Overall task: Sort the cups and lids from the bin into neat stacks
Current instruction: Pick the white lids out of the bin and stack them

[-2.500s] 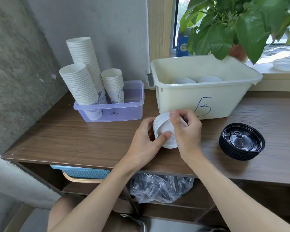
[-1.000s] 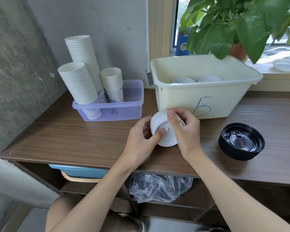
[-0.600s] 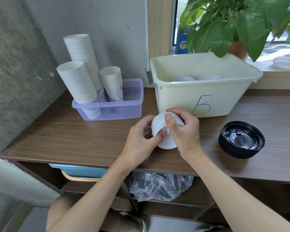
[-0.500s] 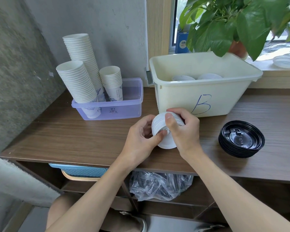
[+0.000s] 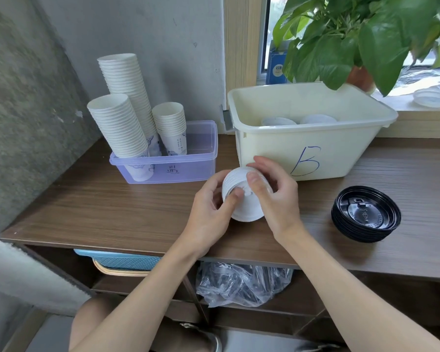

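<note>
A stack of white lids [image 5: 244,207] is held on its side just above the wooden counter [image 5: 127,212], in front of the cream bin [image 5: 341,153] marked "B". My left hand [image 5: 211,212] grips the stack from the left with the thumb on its face. From the right, my right hand [image 5: 274,196] curls round it, thumb on the top lid. More white lids [image 5: 277,121] lie inside the bin. A stack of black lids [image 5: 366,217] sits on the counter at the right.
A clear purple box [image 5: 201,163] at the back left holds three stacks of white paper cups [image 5: 120,125]. A potted plant [image 5: 353,39] hangs over the bin from the windowsill. A plastic bag [image 5: 241,283] lies on the shelf under the counter.
Both hands have kept hold of the white lid stack and shifted it slightly upward toward the bin. The fingers have adjusted on the lids.
</note>
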The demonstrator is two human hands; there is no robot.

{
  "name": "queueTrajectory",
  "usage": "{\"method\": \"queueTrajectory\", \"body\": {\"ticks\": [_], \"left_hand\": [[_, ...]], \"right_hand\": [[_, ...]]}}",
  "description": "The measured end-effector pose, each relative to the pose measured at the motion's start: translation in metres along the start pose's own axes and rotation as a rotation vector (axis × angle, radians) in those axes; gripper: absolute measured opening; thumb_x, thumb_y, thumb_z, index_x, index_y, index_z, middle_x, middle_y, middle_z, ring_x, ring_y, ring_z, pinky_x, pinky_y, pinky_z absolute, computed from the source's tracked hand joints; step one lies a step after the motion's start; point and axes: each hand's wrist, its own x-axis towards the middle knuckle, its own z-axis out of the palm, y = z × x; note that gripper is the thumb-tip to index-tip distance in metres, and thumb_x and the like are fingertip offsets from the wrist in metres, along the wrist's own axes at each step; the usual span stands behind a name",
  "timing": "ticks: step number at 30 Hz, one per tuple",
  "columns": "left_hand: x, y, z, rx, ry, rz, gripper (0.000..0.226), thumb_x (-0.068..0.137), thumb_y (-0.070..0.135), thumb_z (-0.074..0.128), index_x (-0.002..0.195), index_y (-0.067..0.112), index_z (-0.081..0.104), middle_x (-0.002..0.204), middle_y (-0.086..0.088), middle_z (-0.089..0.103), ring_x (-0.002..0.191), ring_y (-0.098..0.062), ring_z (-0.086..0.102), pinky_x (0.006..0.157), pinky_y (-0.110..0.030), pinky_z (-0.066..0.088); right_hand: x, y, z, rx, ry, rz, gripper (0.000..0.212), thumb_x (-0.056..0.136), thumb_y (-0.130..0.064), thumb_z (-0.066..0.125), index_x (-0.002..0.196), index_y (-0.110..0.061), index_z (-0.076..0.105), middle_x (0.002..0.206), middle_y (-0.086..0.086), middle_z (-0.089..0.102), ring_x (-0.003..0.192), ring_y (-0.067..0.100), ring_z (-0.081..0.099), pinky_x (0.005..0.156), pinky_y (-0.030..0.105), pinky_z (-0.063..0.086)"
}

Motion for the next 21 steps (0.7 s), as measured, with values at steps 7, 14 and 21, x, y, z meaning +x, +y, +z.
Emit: {"method": "queueTrajectory", "body": {"ticks": [7, 14, 21], "left_hand": [[0.0001, -0.0026, -0.0007, 0.050, 0.025, -0.044, 0.060, 0.081, 0.043, 0.069, 0.134, 0.020, 0.054, 0.126, 0.007, 0.066, 0.115, -0.003, 0.062, 0.096, -0.021, 0.049], [0.0009, -0.0043, -0.0008, 0.069, 0.021, -0.060, 0.041, 0.084, 0.020, 0.076, 0.123, 0.016, 0.063, 0.110, 0.003, 0.073, 0.102, -0.012, 0.069, 0.095, -0.037, 0.055], [-0.0001, -0.0047, -0.0013, 0.038, 0.004, -0.048, 0.038, 0.081, 0.019, 0.074, 0.118, 0.014, 0.066, 0.106, -0.003, 0.074, 0.099, -0.023, 0.070, 0.093, -0.044, 0.056]], "right_hand": [[-0.0001, 0.0018, 0.0017, -0.112, -0.075, 0.032, 0.047, 0.068, -0.055, 0.070, 0.102, -0.023, 0.068, 0.099, -0.009, 0.070, 0.093, 0.000, 0.064, 0.080, 0.013, 0.047], [0.0040, 0.0023, 0.0001, -0.096, 0.020, 0.050, 0.029, 0.076, -0.050, 0.064, 0.094, -0.027, 0.065, 0.089, -0.014, 0.069, 0.086, -0.004, 0.061, 0.079, 0.013, 0.045], [0.0031, 0.0025, 0.0022, -0.134, 0.012, 0.031, 0.029, 0.072, -0.055, 0.062, 0.083, -0.028, 0.065, 0.079, -0.013, 0.068, 0.077, -0.004, 0.061, 0.070, 0.009, 0.044]]}}
